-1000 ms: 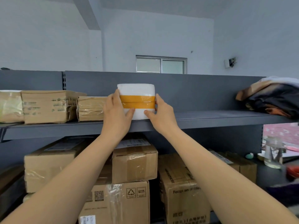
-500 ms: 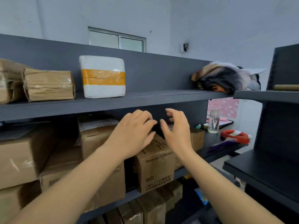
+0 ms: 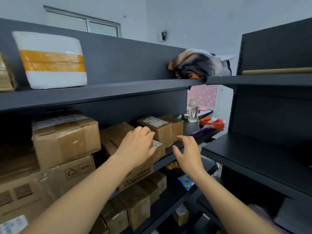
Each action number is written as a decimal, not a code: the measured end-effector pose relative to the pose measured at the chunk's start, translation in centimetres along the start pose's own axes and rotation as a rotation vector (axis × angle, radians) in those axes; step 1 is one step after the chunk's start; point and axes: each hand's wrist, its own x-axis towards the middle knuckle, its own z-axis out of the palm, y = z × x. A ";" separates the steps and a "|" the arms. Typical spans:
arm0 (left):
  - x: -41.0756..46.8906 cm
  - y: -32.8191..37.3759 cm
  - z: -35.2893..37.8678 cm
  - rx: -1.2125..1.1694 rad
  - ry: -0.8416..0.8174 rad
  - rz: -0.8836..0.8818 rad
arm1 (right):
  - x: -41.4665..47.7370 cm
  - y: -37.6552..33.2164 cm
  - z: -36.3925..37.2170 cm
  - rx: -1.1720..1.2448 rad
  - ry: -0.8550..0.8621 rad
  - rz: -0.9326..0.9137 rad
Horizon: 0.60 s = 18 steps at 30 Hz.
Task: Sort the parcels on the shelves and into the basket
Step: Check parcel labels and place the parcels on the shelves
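Note:
A white foam parcel (image 3: 50, 59) with orange tape stands alone on the top shelf (image 3: 108, 92) at the left. Both my hands hang in front of the middle shelf and hold nothing. My left hand (image 3: 136, 146) has loosely curled fingers over a brown cardboard box (image 3: 118, 135). My right hand (image 3: 187, 152) is spread, fingers relaxed, just right of a small labelled box (image 3: 157, 129). A larger taped carton (image 3: 65, 137) sits on a still bigger carton (image 3: 50, 183) at the left.
A bundle of folded cloth (image 3: 200, 65) lies at the right end of the top shelf. A glass bottle (image 3: 193, 110) and an orange ring (image 3: 212, 122) sit beyond the boxes. A second dark shelf unit (image 3: 263, 149) stands close at the right. Several small boxes fill the lower shelf (image 3: 138, 203).
My hands let go of the white parcel, left it on the top shelf, and dropped to the middle shelf. My view swung right and downward.

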 end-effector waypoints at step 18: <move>13.1 5.1 11.4 0.046 -0.120 -0.300 | 15.5 11.3 0.8 -0.036 -0.216 -0.067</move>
